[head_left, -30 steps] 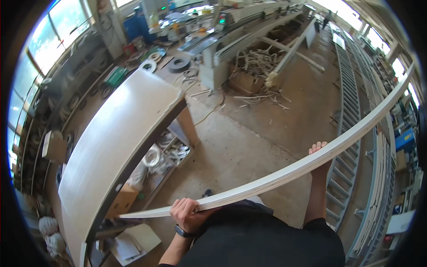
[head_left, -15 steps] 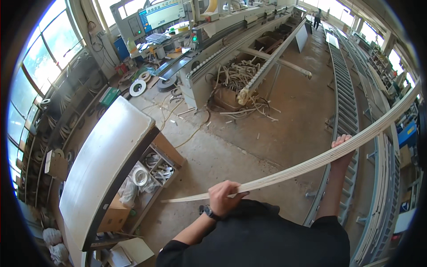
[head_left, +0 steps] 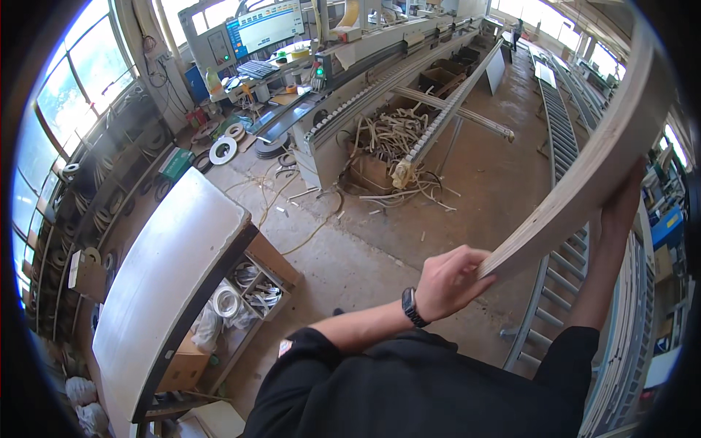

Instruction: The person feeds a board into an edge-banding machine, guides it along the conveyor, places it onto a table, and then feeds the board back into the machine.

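A long pale wooden board point(head_left: 566, 197) with a layered, striped edge is held up on my right side. It rises steeply from lower left to upper right, one broad face turned toward me. My left hand point(head_left: 451, 283), with a dark watch on its wrist, is closed round the board's lower left end. Farther up, my right hand point(head_left: 626, 188) grips the board from its right side, its fingers mostly hidden and in shadow. Beneath the board runs a grey roller conveyor point(head_left: 558, 277).
To my left stands a white-topped table point(head_left: 171, 263) with shelves of coils and bags below. A long machine point(head_left: 310, 150) with a screen point(head_left: 270, 33) stands ahead, beside a bin of tangled offcut strips point(head_left: 391, 139). Cables point(head_left: 314, 237) lie across the floor. A distant person point(head_left: 518, 33) stands at the back.
The board has swung from a shallow slope to a steep one and turned to show its broad face. My left hand has moved right and up with its end; my right hand has risen.
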`<state>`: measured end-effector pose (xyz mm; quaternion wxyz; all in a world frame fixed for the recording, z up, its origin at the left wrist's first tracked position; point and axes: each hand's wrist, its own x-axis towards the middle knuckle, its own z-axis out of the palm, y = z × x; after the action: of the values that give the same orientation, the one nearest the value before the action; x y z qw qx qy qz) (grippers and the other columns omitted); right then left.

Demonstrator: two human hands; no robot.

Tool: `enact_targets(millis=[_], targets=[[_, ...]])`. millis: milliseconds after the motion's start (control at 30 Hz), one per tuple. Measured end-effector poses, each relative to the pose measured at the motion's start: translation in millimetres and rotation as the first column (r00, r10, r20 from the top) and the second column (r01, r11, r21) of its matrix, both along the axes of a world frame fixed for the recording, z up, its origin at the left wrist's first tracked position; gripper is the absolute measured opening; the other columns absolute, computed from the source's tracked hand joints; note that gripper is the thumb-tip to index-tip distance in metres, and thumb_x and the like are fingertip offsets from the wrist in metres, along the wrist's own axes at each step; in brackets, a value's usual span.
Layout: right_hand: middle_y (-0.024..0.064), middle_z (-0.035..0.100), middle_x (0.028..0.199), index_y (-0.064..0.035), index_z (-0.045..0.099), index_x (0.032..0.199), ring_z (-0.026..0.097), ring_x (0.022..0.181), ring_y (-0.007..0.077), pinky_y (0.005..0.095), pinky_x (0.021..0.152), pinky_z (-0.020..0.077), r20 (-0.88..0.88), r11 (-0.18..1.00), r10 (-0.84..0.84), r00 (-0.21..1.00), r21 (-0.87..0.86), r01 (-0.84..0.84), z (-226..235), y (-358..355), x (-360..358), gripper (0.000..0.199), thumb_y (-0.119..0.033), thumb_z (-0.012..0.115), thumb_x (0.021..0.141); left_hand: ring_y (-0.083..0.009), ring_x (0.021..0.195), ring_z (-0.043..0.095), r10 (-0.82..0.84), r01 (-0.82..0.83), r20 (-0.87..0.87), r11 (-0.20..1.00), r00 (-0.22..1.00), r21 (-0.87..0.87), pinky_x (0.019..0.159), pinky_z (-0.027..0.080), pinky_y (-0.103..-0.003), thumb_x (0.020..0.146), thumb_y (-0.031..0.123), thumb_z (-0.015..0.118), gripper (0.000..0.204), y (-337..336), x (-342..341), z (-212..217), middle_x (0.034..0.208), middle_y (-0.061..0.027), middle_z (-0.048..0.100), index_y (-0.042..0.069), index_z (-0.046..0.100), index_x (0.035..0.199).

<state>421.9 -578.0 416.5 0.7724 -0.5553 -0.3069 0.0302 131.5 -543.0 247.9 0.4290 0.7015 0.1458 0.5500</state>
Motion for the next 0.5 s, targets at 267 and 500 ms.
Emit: enact_targets(millis=[267, 500], targets=[[0.0152, 0.067, 0.102, 0.0044, 0.063, 0.116, 0.064, 0.087, 0.0201, 0.0323, 0.076, 0.0484, 0.336, 0.899, 0.186, 0.923, -0.438, -0.022, -14, 111, -32, 0.084, -0.075, 0.055, 0.089, -0.0105, 0.068, 0.062, -0.072, 0.1, 0.151, 0.977, 0.986, -0.187, 0.063, 0.052, -0.022, 0.087, 0.002, 0.076, 0.026, 80, -57, 20, 0.083, -0.0031, 0.066, 0.0, 0.06, 0.108], [0.0072, 0.069, 0.086, 0.0026, 0.065, 0.106, 0.059, 0.066, 0.0094, 0.0218, 0.061, 0.0489, 0.285, 0.79, 0.569, 0.771, -0.448, -0.417, -55, 244, -137, 0.065, -0.056, 0.079, 0.082, -0.0116, 0.066, 0.06, -0.054, 0.105, 0.132, 0.905, 0.99, -0.413, 0.062, 0.053, -0.023, 0.089, 0.003, 0.073, 0.029, 131, -112, -41, 0.085, -0.0064, 0.067, 0.0, 0.058, 0.114]])
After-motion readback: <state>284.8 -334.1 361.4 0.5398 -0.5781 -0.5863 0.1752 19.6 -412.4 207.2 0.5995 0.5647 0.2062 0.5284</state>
